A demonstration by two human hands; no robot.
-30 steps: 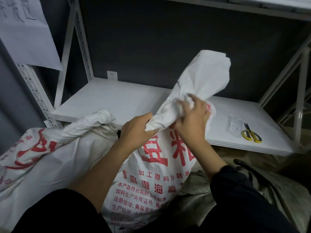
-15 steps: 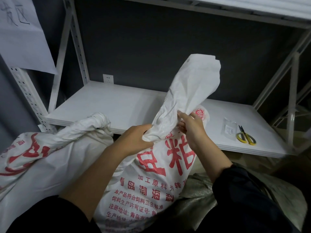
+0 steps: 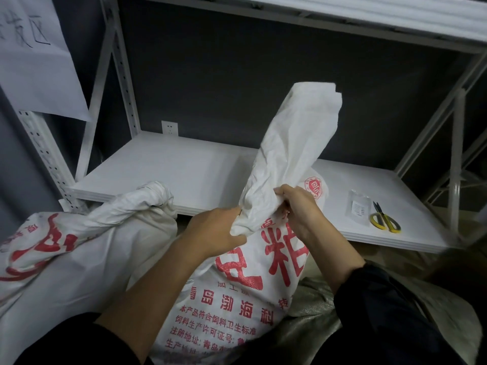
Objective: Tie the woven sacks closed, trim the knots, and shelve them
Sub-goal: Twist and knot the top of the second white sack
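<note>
We hold the white woven sack printed with red characters (image 3: 253, 285) just in front of the flat white shelf board (image 3: 184, 175), its twisted neck (image 3: 290, 154) rising over the board. Our left hand (image 3: 213, 233) curls round the bunched fabric, and our right hand (image 3: 297, 206) pinches it opposite. Yellow-handled scissors (image 3: 386, 222) lie on the board's right end. A second white sack (image 3: 79, 246) slumps before its left end.

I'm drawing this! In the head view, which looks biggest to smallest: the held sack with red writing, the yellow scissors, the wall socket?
1. sack
2. scissors
3. wall socket, but it's farther back, so that's unsure.
</note>
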